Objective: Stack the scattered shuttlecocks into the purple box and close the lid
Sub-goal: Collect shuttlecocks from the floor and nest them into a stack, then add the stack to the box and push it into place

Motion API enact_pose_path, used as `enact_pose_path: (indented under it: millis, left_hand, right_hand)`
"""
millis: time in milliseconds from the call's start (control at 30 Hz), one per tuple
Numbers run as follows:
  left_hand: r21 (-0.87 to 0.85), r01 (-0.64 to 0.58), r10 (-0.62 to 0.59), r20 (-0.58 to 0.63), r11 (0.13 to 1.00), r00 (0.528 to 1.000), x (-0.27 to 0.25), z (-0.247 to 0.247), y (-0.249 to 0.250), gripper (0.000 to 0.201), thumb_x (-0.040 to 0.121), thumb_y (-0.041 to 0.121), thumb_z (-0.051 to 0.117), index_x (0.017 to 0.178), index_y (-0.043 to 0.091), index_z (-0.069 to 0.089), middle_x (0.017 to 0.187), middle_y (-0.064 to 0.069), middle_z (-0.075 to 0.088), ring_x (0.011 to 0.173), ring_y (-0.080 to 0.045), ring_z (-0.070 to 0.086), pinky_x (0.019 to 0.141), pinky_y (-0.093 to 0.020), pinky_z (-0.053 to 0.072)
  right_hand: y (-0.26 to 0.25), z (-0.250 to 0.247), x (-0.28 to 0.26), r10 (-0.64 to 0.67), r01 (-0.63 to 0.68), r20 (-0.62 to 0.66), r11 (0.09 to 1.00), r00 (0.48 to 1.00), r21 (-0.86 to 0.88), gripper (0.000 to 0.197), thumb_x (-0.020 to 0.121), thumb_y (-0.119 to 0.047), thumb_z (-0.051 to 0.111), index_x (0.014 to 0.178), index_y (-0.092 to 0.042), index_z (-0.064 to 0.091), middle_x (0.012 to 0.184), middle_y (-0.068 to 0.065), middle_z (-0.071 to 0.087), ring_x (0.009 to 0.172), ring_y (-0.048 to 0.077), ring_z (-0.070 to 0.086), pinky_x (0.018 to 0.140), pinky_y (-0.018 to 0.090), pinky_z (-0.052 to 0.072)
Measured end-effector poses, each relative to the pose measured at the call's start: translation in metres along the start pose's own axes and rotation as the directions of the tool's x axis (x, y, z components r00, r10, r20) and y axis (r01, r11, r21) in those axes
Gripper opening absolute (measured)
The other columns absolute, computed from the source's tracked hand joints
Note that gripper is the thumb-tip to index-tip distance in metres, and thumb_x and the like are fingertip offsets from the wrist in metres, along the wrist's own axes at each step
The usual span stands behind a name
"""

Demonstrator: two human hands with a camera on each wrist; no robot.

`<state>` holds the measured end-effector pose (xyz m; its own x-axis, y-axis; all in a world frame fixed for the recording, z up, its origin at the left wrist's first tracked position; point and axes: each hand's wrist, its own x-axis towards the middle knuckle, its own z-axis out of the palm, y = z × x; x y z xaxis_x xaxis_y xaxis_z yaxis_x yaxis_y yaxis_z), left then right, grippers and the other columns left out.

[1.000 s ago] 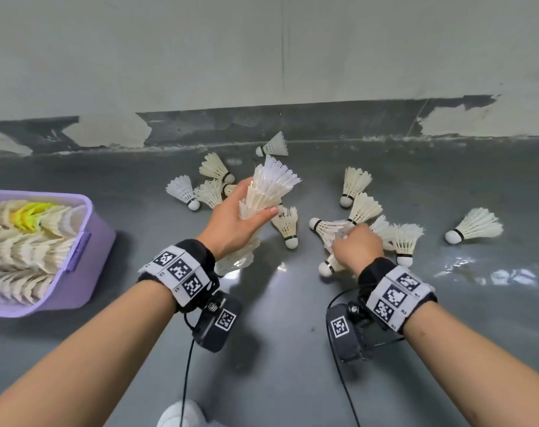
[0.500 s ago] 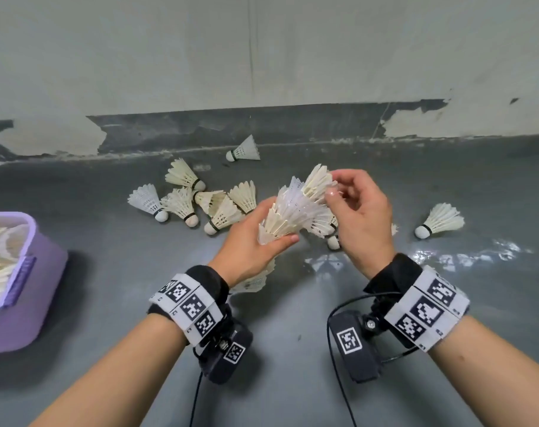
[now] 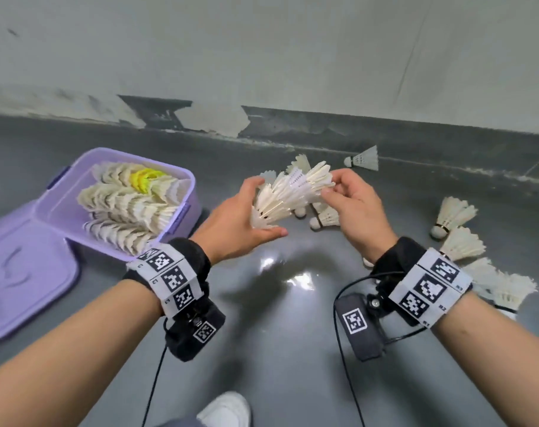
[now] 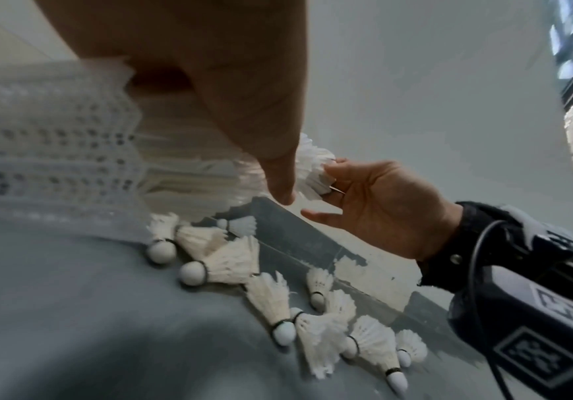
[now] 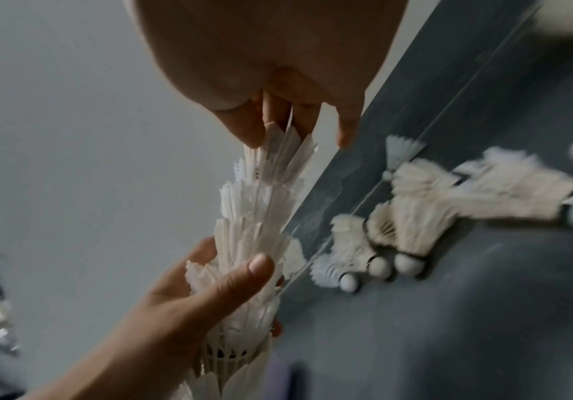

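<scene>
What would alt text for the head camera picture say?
Two hands hold a nested stack of shuttlecocks above a grey floor: left hand grips its base, right hand pinches its top. An open purple box lies left, loose shuttlecocks right.

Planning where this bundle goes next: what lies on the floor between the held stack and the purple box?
In the head view only bare grey floor separates the stack from the purple box.
</scene>
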<state>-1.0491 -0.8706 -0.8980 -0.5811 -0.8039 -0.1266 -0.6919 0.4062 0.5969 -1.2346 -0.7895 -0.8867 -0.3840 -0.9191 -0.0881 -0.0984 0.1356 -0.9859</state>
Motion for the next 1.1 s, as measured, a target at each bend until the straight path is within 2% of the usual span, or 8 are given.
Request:
enact_pose_path:
  millis: [133, 200, 267, 367, 533, 800, 933, 1100]
  left_hand:
    - [0.173, -0.013, 0.033, -0.112, 0.985, 0.993, -0.025, -0.052, -0.049, 0.069, 0.073, 0.053, 0.073, 0.128, 0.027, 0.042, 0.112, 0.006, 0.056, 0.100, -0.018, 0.055, 0.085, -0.035, 0.046]
    - [0.233, -0.013, 0.047, -0.139, 0.972, 0.989, -0.032, -0.074, -0.074, 0.069, 0.070, 0.059, 0.070, 0.127, 0.029, 0.046, 0.115, 0.000, 0.057, 0.102, -0.023, 0.056, 0.085, -0.038, 0.047]
    - [0.287, -0.022, 0.063, -0.135, 0.958, 0.989, -0.035, -0.094, -0.095, 0.072, 0.068, 0.061, 0.071, 0.129, 0.032, 0.047, 0.114, -0.002, 0.055, 0.097, -0.025, 0.057, 0.080, -0.042, 0.050]
    - [0.356, -0.061, 0.109, -0.115, 0.933, 0.987, -0.031, -0.125, -0.127, 0.073, 0.064, 0.068, 0.064, 0.127, 0.040, 0.041, 0.112, -0.001, 0.053, 0.091, -0.026, 0.059, 0.070, -0.043, 0.052]
    - [0.471, -0.094, 0.121, -0.028, 0.877, 0.992, -0.017, -0.165, -0.197, 0.077, 0.063, 0.072, 0.056, 0.126, 0.029, 0.046, 0.108, -0.006, 0.050, 0.092, -0.026, 0.051, 0.067, -0.043, 0.051]
    - [0.356, 0.024, -0.013, -0.032, 0.934, 0.999, -0.017, -0.177, -0.274, 0.070, 0.064, 0.061, 0.073, 0.123, 0.029, 0.051, 0.114, -0.005, 0.048, 0.101, -0.024, 0.047, 0.087, -0.039, 0.044]
    - [0.425, -0.017, -0.005, 0.052, 0.905, 0.999, -0.016, -0.171, -0.295, 0.088, 0.052, 0.081, 0.058, 0.122, 0.029, 0.045, 0.119, -0.005, 0.045, 0.108, -0.026, 0.040, 0.090, -0.046, 0.040]
    - [0.406, -0.057, -0.007, 0.154, 0.912, 0.988, -0.027, -0.167, -0.302, 0.109, 0.038, 0.095, 0.044, 0.126, 0.031, 0.042, 0.126, -0.002, 0.035, 0.119, -0.023, 0.029, 0.099, -0.044, 0.031]
  right_hand:
    - [-0.015, 0.057, 0.007, 0.015, -0.021, 0.194, 0.999, 0.981, 0.029, 0.014, 0.083, -0.015, 0.058, 0.086, -0.001, 0.054, 0.068, 0.012, 0.053, 0.067, 0.012, 0.047, 0.067, 0.029, 0.037]
    - [-0.024, 0.082, 0.007, 0.028, -0.048, 0.269, 0.997, 0.963, 0.066, 0.023, 0.089, -0.004, 0.058, 0.069, -0.008, 0.048, 0.047, -0.014, 0.049, 0.050, -0.005, 0.044, 0.059, 0.012, 0.036]
    - [-0.031, 0.107, 0.009, 0.022, -0.045, 0.278, 0.996, 0.960, 0.077, 0.026, 0.090, -0.006, 0.059, 0.068, -0.013, 0.049, 0.044, -0.020, 0.050, 0.044, -0.006, 0.045, 0.050, 0.005, 0.034]
    - [-0.032, 0.148, 0.018, 0.021, -0.057, 0.255, 0.989, 0.967, 0.135, 0.014, 0.091, -0.011, 0.060, 0.089, 0.003, 0.062, 0.068, -0.001, 0.059, 0.056, 0.001, 0.050, 0.056, 0.007, 0.039]
    - [-0.027, 0.223, 0.031, 0.133, -0.166, 0.253, 0.980, 0.958, 0.111, 0.013, 0.089, -0.007, 0.061, 0.101, -0.001, 0.061, 0.068, -0.010, 0.065, 0.059, -0.005, 0.060, 0.060, 0.009, 0.046]
    - [-0.011, 0.299, 0.044, 0.212, -0.182, 0.243, 0.973, 0.946, -0.141, 0.062, 0.080, -0.030, 0.072, 0.125, -0.027, 0.030, 0.101, -0.004, 0.065, 0.091, 0.017, 0.065, 0.087, 0.035, 0.052]
    - [-0.003, 0.318, 0.046, 0.239, -0.159, 0.245, 0.940, 0.940, -0.303, 0.037, 0.074, -0.040, 0.075, 0.104, -0.026, 0.057, 0.096, -0.004, 0.068, 0.074, 0.014, 0.062, 0.084, 0.042, 0.056]
    - [-0.007, 0.320, 0.043, 0.184, -0.025, 0.248, 0.845, 0.951, -0.535, 0.033, 0.067, -0.040, 0.078, 0.086, -0.024, 0.057, 0.082, -0.008, 0.065, 0.077, 0.013, 0.062, 0.070, 0.024, 0.050]
